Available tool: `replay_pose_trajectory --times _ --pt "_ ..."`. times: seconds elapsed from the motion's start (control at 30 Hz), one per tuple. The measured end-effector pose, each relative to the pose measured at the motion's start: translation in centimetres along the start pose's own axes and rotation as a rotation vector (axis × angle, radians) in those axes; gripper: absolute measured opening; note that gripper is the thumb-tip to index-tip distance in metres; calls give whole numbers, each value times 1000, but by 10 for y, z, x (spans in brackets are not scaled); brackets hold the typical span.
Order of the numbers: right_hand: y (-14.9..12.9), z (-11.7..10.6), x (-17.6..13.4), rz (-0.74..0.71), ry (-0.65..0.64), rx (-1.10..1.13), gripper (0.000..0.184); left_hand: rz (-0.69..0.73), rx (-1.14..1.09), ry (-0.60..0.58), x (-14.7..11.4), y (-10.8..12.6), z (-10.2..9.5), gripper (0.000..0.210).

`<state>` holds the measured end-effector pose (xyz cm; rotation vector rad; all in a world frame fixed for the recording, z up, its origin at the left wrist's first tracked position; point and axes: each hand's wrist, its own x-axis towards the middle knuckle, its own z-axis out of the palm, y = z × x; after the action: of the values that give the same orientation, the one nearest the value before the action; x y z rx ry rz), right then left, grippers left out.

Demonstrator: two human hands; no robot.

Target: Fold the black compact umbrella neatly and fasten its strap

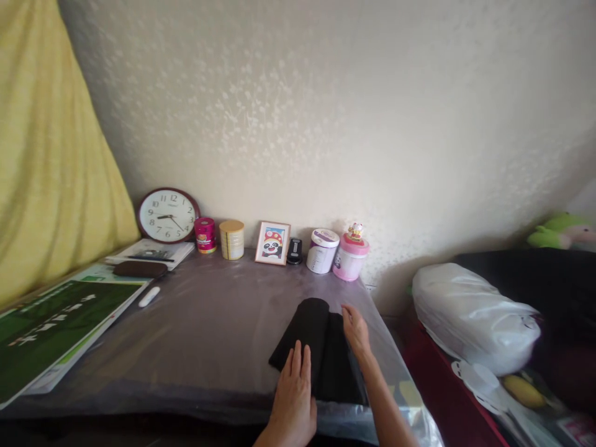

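A folded black cloth (305, 332) lies near the front right of the table; I cannot tell what kind of garment it is. Its left part is folded into a thicker layer, and a flatter section extends to the right. My left hand (296, 388) rests on the lower left of the cloth, fingers stretched out nearly side by side. At the upper right edge, my right hand (356, 329) has its fingers curled in a pinch on the cloth's border. The exact grip there is partly hidden.
A plastic-covered table (205, 347) abuts the wall. Along its back stand a clock (168, 215), a pink tin (205, 234), a yellow-lidded can (231, 239), a framed panda picture (272, 243) and two tubs (323, 251). Green booklets (60, 329) lie left; a white bag (472, 316) sits right.
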<state>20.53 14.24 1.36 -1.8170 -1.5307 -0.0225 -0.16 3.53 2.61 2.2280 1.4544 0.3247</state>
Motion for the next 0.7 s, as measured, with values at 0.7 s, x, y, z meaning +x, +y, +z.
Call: replay_pose_trajectory --times 0.7 --pt "4 -4 -44 -193 -171 -275 31 23 -182 93 8 -12 13 86"
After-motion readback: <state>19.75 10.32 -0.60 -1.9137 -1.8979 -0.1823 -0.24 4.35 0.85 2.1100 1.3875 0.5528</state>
